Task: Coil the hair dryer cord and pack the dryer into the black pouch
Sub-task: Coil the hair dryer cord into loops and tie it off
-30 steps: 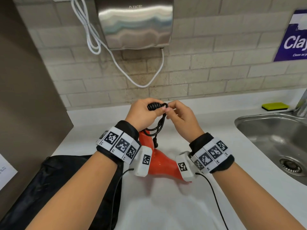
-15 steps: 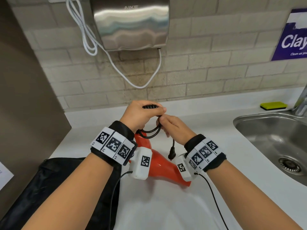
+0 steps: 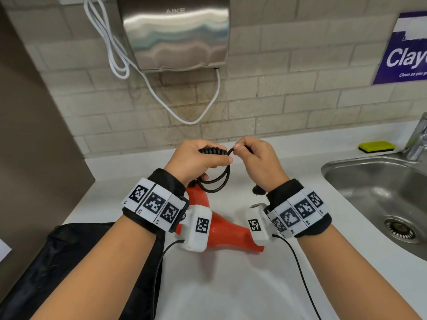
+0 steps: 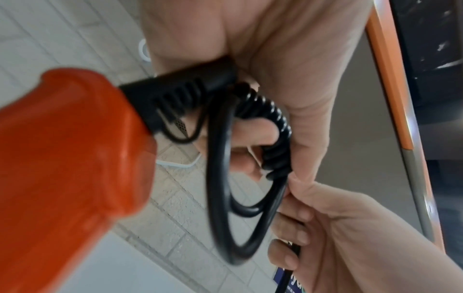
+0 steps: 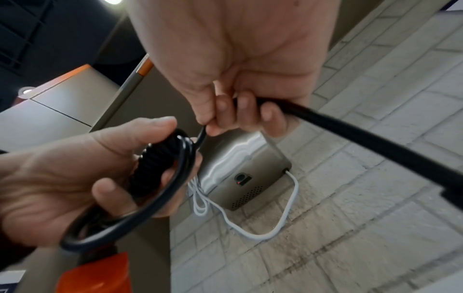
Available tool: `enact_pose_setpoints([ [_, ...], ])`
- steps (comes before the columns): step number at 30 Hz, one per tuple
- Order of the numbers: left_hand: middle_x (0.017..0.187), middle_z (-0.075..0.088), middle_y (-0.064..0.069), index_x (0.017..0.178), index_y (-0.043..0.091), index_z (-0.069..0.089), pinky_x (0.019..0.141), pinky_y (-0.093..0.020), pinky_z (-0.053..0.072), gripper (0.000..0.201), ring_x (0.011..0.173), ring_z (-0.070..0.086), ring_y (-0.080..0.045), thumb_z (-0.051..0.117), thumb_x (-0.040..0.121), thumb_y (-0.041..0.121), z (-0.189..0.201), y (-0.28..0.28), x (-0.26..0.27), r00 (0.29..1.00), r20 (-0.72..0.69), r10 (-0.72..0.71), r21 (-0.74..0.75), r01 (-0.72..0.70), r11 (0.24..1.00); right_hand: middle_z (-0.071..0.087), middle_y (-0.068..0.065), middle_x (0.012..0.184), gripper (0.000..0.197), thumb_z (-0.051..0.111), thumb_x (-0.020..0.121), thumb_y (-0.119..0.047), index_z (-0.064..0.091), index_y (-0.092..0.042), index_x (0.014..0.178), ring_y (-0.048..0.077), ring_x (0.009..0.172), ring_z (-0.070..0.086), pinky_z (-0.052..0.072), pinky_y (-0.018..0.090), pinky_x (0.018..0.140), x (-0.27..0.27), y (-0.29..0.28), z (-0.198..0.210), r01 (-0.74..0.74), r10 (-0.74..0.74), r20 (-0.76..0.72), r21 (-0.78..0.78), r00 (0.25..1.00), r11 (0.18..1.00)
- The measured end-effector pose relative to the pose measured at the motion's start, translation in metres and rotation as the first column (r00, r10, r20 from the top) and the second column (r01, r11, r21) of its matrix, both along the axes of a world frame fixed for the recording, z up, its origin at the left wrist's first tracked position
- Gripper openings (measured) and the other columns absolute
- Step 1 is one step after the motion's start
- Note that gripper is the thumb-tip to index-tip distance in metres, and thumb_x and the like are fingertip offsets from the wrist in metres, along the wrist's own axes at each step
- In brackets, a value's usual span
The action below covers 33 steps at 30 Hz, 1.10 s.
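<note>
The left hand is closed around a bundle of the black rubber cord: its fingers and thumb curl over the tightly spiralled part, and 2 smooth loops hang below the palm. The right hand pinches the same cord between thumb and forefinger, just beside the left thumb, with the other fingers curled over it. Both hands are above the white countertop. The orange plastic hair dryer lies under the wrists, and the cord goes into its handle through a black ribbed sleeve. The black fabric pouch lies on the counter under the left forearm. On the brick wall hangs a steel hand dryer marked "AIKE". A blue sign reads "Claye", cut by the edge.
</note>
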<state>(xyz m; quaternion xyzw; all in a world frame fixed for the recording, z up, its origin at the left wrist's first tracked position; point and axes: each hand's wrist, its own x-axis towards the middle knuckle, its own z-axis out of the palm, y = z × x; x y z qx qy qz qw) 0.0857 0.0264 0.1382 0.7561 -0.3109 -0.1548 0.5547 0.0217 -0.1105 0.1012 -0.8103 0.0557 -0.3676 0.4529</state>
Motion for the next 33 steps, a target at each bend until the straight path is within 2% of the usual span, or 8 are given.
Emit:
enact_pose_setpoints([
  [5,0.070,0.065,0.001,0.081,0.019,0.067,0.044,-0.014,0.048,0.015,0.050,0.059,-0.001,0.076,0.071,0.011,0.005,-0.003,0.000,0.996,-0.085,-0.031,-0.032,0.028,0.999,0.046,-0.010,0.056,0.019,0.050,0.091,-0.012,0.059,-0.008,0.075,-0.004,0.052,0.045,0.036,0.011,0.054,-0.002,0.001,0.000,0.061,-0.060,0.047,-0.024,0.997,0.998],
  [11,0.062,0.049,-0.001,0.095,0.025,0.070,0.034,-0.015,0.029,0.022,0.032,0.033,-0.004,0.073,0.074,0.018,0.004,-0.003,-0.003,0.997,-0.057,-0.046,0.003,0.046,0.999,0.048,-0.009,0.055,0.019,0.052,0.090,-0.014,0.059,-0.008,0.073,-0.001,0.053,0.046,0.035,0.011,0.052,-0.005,0.005,0.004,0.077,-0.067,0.133,-0.077,0.989,0.994],
  [16,0.084,0.067,-0.011,0.086,0.019,0.071,0.034,-0.014,0.027,0.013,0.030,0.032,-0.003,0.072,0.074,0.025,0.004,-0.002,-0.004,1.000,-0.023,-0.019,0.041,0.020,0.999,0.048,-0.010,0.058,0.017,0.052,0.090,-0.010,0.057,-0.009,0.074,-0.001,0.055,0.046,0.035,0.009,0.054,-0.003,0.006,0.004,-0.005,0.018,0.143,-0.087,0.990,0.996],
  [20,0.080,0.069,0.001,0.074,0.021,0.068,0.033,-0.013,0.025,0.004,0.029,0.030,-0.004,0.071,0.076,0.023,0.003,0.000,0.000,0.994,-0.082,0.077,-0.025,-0.079,0.997,0.050,-0.010,0.066,0.013,0.046,0.092,-0.009,0.053,-0.018,0.084,0.002,0.062,0.046,0.038,0.012,0.063,-0.005,-0.011,-0.015,-0.124,0.121,-0.036,-0.101,0.992,0.987],
  [23,0.077,0.066,0.003,0.072,0.023,0.067,0.032,-0.011,0.021,0.007,0.028,0.028,-0.004,0.070,0.077,0.019,0.003,0.001,0.005,0.982,-0.133,0.135,-0.079,-0.146,0.986,0.055,-0.005,0.083,0.017,0.048,0.089,-0.002,0.053,-0.018,0.086,0.017,0.069,0.045,0.040,0.027,0.070,-0.004,-0.026,-0.038,-0.107,0.060,-0.263,-0.169,0.963,0.980],
  [26,0.077,0.065,0.002,0.073,0.024,0.067,0.033,-0.010,0.019,0.007,0.028,0.028,-0.004,0.071,0.076,0.019,0.002,0.002,0.006,0.977,-0.149,0.152,-0.099,-0.167,0.981,0.053,0.002,0.094,0.022,0.051,0.085,0.003,0.051,-0.019,0.086,0.016,0.068,0.045,0.041,0.017,0.065,-0.006,-0.032,-0.049,-0.119,0.057,-0.349,-0.158,0.935,0.980],
  [29,0.081,0.064,0.000,0.074,0.025,0.068,0.037,-0.015,0.020,0.006,0.037,0.029,-0.005,0.071,0.076,0.020,0.002,0.001,0.004,0.976,-0.144,0.161,-0.107,-0.177,0.978,0.052,0.003,0.090,0.019,0.050,0.086,0.004,0.050,-0.014,0.083,0.007,0.064,0.053,0.043,0.007,0.058,-0.010,-0.033,-0.041,-0.069,0.040,-0.310,-0.084,0.950,0.994],
  [33,0.088,0.062,-0.004,0.076,0.027,0.068,0.040,-0.019,0.020,0.005,0.041,0.027,-0.009,0.072,0.076,0.023,0.001,-0.001,0.003,0.976,-0.137,0.168,-0.116,-0.184,0.976,0.053,-0.002,0.081,0.030,0.051,0.083,0.010,0.048,-0.019,0.076,0.003,0.059,0.058,0.051,0.020,0.062,-0.016,-0.022,-0.017,-0.104,0.112,-0.051,0.131,0.992,0.986],
])
